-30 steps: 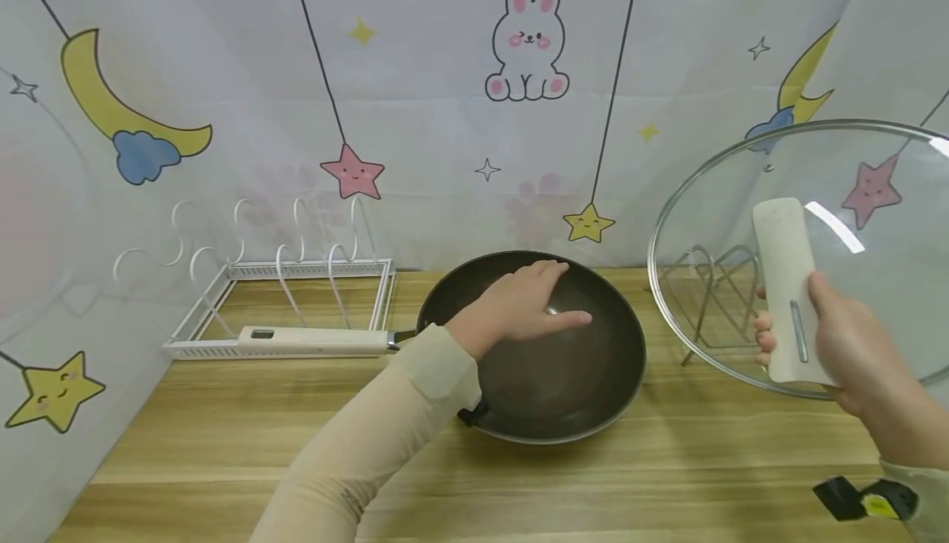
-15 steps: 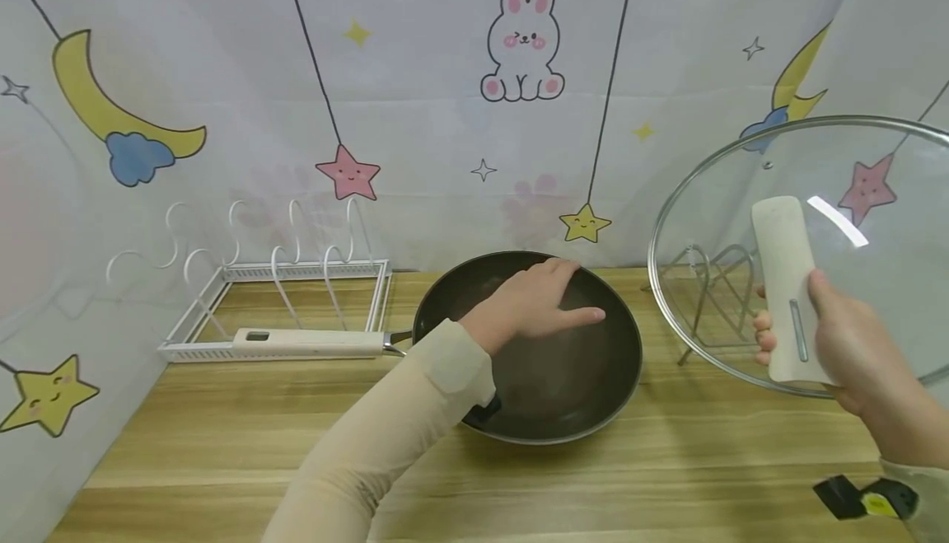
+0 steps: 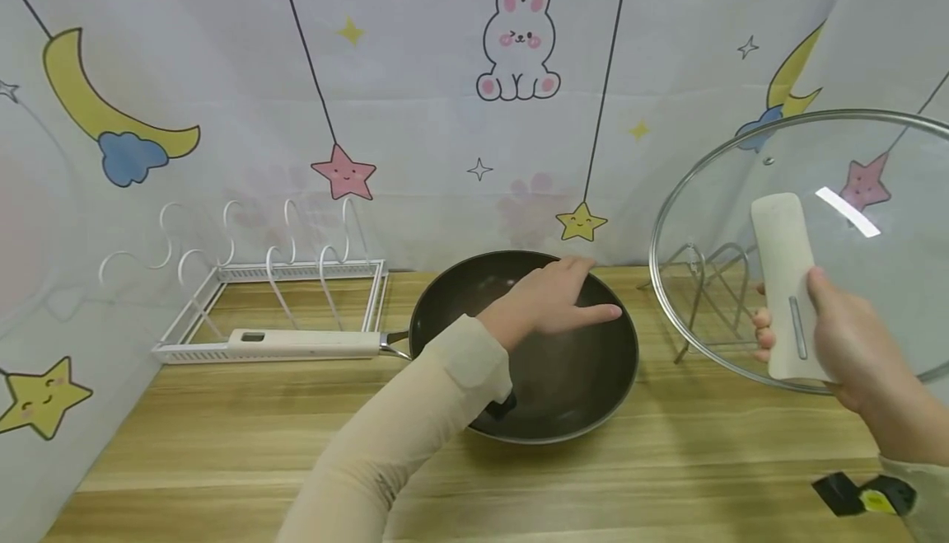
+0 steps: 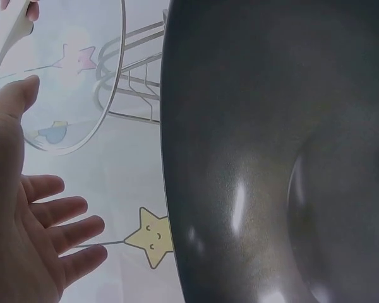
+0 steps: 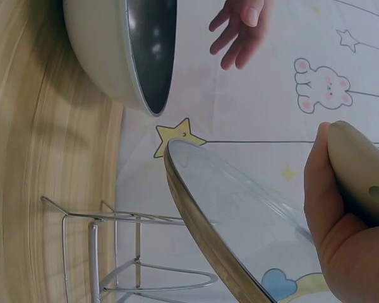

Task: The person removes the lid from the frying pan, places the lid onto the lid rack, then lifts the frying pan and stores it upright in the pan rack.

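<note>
A dark-lined wok (image 3: 571,378) with a cream handle (image 3: 304,344) sits on the wooden table, its handle pointing left. Over the wok my left hand (image 3: 549,300) reaches with fingers spread and thumb out, holding nothing; the right wrist view shows this hand (image 5: 240,28) above the rim, apart from it. My right hand (image 3: 860,345) grips the cream handle (image 3: 786,279) of a large glass lid (image 3: 712,197) with a metal rim. The lid is raised and tilted at the right, clear of the table. In the right wrist view, the lid (image 5: 196,214) appears nearly edge-on.
A white wire rack (image 3: 378,304) stands at the back left, behind the wok's handle. Seen through the lid is a grey metal rack (image 3: 700,296) at the back right. A printed cloth (image 3: 423,98) hangs along the table's far edge.
My left hand has shifted a little to the right over the wok, thumb nearing its right side. The right hand keeps the lid up, its tilt slightly changed. The wok rests in place.
</note>
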Demonstrator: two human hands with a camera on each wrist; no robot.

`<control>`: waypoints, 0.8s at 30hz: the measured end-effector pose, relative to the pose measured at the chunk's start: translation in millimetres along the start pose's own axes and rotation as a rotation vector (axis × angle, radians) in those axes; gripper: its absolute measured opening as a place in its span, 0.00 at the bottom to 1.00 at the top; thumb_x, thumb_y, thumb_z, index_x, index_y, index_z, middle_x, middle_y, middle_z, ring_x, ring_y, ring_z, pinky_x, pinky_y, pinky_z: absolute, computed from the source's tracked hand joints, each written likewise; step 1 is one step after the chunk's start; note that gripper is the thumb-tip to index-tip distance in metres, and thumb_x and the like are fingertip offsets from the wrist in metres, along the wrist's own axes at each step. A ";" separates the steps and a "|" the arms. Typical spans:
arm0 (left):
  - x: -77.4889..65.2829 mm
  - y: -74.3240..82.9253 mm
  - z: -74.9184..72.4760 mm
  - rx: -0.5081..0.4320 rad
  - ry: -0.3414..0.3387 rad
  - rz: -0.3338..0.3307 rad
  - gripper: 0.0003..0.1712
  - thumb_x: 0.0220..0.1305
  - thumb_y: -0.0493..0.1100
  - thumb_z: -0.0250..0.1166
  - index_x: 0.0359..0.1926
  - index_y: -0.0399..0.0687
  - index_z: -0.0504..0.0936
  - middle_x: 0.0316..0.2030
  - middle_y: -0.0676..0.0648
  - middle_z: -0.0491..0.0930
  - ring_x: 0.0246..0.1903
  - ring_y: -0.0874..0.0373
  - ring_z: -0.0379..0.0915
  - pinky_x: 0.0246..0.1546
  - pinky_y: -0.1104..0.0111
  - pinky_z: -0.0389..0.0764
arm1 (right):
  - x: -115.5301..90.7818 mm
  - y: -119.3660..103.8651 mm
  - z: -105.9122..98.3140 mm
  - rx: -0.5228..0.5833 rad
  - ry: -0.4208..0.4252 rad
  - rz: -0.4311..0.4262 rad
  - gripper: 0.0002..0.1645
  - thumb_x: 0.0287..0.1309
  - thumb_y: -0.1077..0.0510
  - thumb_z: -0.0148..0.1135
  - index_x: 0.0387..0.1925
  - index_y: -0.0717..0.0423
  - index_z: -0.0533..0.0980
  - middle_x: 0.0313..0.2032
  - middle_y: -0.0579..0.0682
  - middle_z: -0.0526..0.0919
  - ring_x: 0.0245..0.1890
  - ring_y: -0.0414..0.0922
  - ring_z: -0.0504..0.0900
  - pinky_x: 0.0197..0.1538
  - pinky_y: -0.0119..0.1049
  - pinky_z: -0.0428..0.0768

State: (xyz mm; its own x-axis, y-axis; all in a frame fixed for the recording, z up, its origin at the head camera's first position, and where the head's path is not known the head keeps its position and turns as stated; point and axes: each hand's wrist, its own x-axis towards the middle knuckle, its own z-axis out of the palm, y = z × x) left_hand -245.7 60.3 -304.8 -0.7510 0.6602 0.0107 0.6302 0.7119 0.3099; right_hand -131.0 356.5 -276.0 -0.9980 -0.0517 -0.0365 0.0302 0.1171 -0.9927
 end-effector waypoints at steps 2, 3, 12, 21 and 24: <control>1.8 1.1 1.5 0.003 -0.002 0.000 0.50 0.60 0.75 0.46 0.72 0.48 0.53 0.70 0.49 0.57 0.69 0.55 0.55 0.67 0.60 0.63 | 0.1 0.4 0.2 -0.008 0.009 -0.001 0.29 0.66 0.33 0.29 0.50 0.49 0.63 0.28 0.49 0.80 0.23 0.47 0.82 0.29 0.47 0.84; 2.8 1.7 2.2 0.005 -0.003 -0.001 0.50 0.60 0.75 0.46 0.72 0.49 0.53 0.70 0.49 0.57 0.69 0.55 0.55 0.67 0.60 0.63 | 0.0 0.7 0.0 -0.023 0.012 -0.003 0.29 0.66 0.33 0.28 0.50 0.48 0.63 0.28 0.49 0.80 0.23 0.47 0.82 0.29 0.47 0.84; 9.3 6.6 6.0 0.028 -0.022 -0.016 0.49 0.59 0.76 0.45 0.72 0.52 0.52 0.71 0.51 0.56 0.70 0.56 0.54 0.67 0.59 0.63 | 0.4 0.8 -3.2 -0.019 0.007 -0.017 0.28 0.66 0.33 0.28 0.50 0.47 0.63 0.29 0.48 0.81 0.23 0.46 0.82 0.28 0.45 0.84; 13.8 12.0 8.1 0.030 -0.043 -0.030 0.49 0.60 0.75 0.46 0.73 0.53 0.50 0.72 0.52 0.54 0.70 0.57 0.52 0.68 0.60 0.61 | 1.0 -1.0 -4.4 0.011 0.002 -0.025 0.29 0.66 0.34 0.28 0.50 0.50 0.62 0.29 0.49 0.80 0.22 0.47 0.81 0.28 0.45 0.84; 15.9 14.1 9.1 0.039 -0.047 -0.032 0.50 0.59 0.76 0.45 0.73 0.52 0.51 0.71 0.52 0.55 0.70 0.58 0.52 0.68 0.60 0.61 | 1.5 -1.6 -5.4 0.018 0.007 -0.012 0.31 0.66 0.33 0.28 0.51 0.52 0.61 0.28 0.49 0.80 0.22 0.47 0.81 0.28 0.46 0.83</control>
State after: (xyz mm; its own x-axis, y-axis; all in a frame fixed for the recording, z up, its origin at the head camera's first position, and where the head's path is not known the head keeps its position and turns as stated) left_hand -247.0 83.0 -308.9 -0.7613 0.6468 -0.0440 0.6138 0.7410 0.2723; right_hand -132.8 361.5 -273.8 -0.9987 -0.0459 -0.0237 0.0191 0.0988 -0.9949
